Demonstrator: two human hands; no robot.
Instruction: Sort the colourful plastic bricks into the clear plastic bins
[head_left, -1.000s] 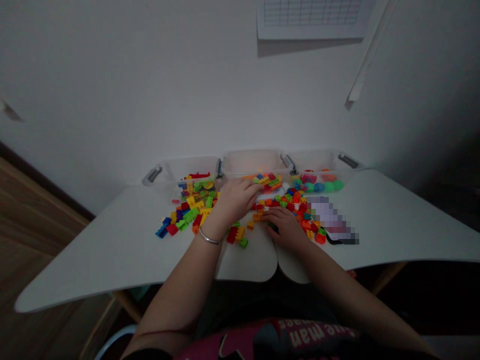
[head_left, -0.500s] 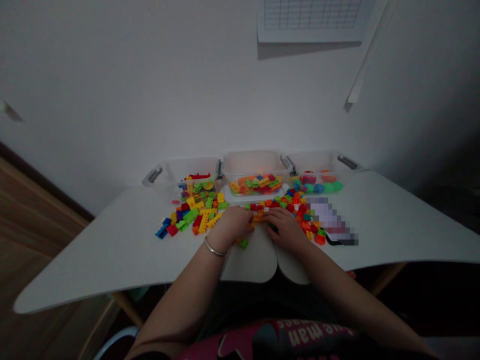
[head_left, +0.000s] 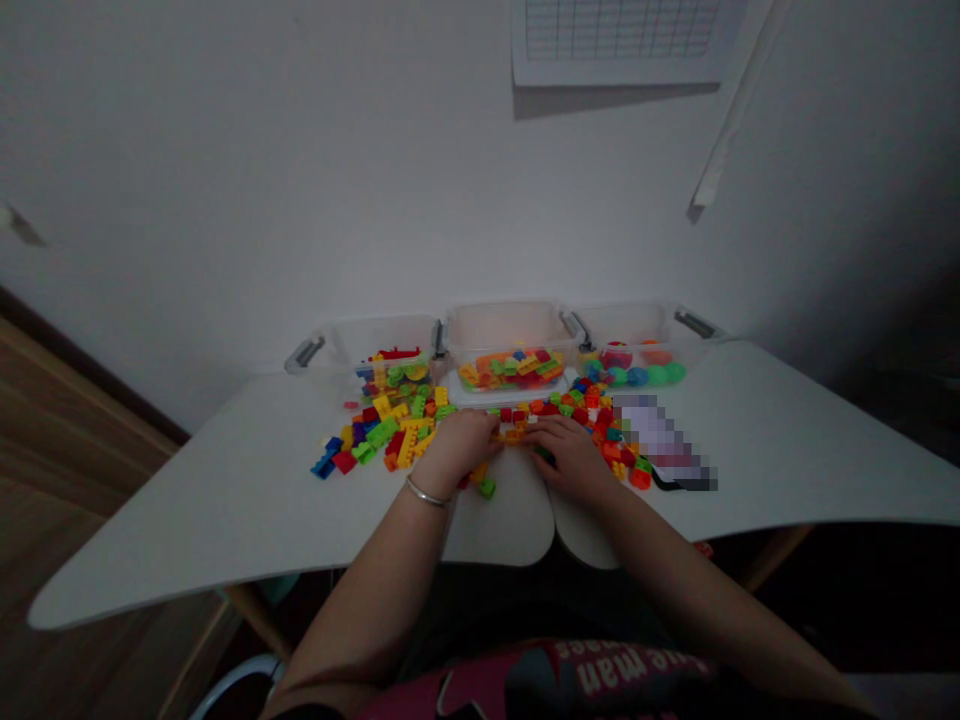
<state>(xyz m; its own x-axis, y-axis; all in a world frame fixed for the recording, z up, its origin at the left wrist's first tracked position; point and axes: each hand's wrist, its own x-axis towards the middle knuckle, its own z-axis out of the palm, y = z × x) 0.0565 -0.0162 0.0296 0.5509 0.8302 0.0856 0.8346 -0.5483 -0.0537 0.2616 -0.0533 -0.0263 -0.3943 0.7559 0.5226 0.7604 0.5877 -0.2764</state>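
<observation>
Between my two hands is an orange toy building brick (head_left: 514,437), partly covered by fingertips. My left hand (head_left: 463,443), with a bangle at the wrist, has its fingers closed on the brick's left end. From the other side my right hand (head_left: 571,452) pinches the right end, its fingers bent together. A green brick (head_left: 487,488) lies just below my left palm, beside a yellow-orange piece partly hidden by that hand. A dark green piece under my right fingers is mostly hidden.
Loose bricks spread left (head_left: 384,432) and right (head_left: 604,418) on the white table (head_left: 247,490). Behind stand clear bins: a left one (head_left: 360,335) and a middle one (head_left: 506,325) with bricks, a right one (head_left: 630,322) with colourful round pieces. A blurred phone-like object (head_left: 664,440) lies right.
My left hand has shifted slightly left and up, uncovering more of the yellow-orange piece below it. My right hand stays nearly in place at the orange brick.
</observation>
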